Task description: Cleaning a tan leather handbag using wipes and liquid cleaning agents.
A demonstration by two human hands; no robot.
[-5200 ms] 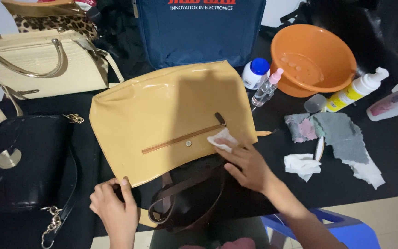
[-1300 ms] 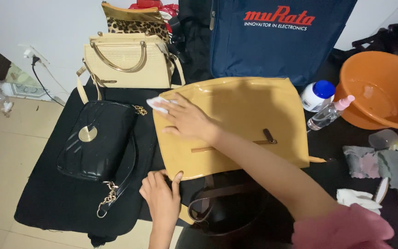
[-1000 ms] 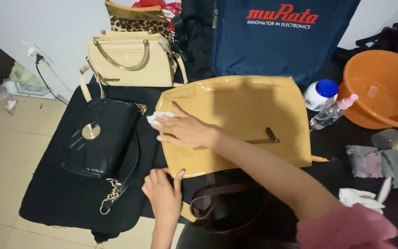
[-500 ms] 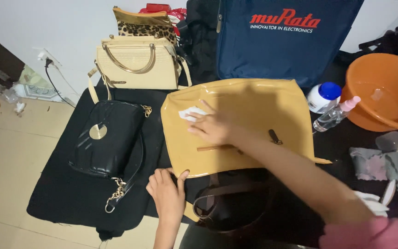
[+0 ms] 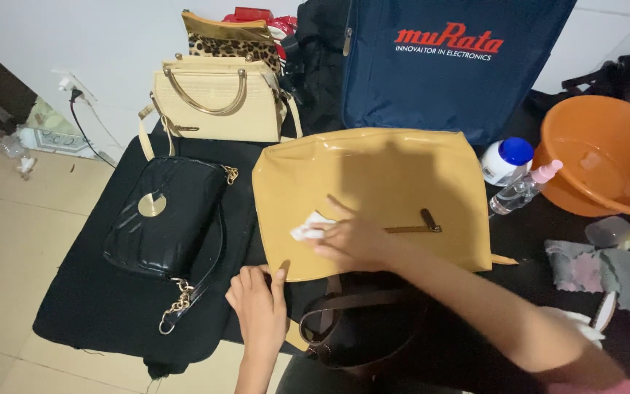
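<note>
A glossy tan handbag (image 5: 373, 182) lies flat on a black cloth-covered table (image 5: 96, 292), its brown straps (image 5: 351, 321) hanging toward me. My right hand (image 5: 355, 241) presses a small white wipe (image 5: 309, 228) against the bag's lower left face, close to the zip line (image 5: 411, 228). My left hand (image 5: 258, 303) grips the bag's near left corner, thumb on top of the edge.
A black purse with a gold disc and chain (image 5: 162, 219) lies left of the tan bag. A cream handbag (image 5: 216, 98), a leopard-print bag (image 5: 229, 38) and a navy tote (image 5: 446, 62) stand behind. Right: orange basin (image 5: 603, 157), white jar with blue lid (image 5: 506, 160), spray bottle (image 5: 523, 188), grey rags (image 5: 607, 270).
My right hand slid the wipe from the bag's upper left corner down across its left side to the lower left area. My left hand stayed on the near corner.
</note>
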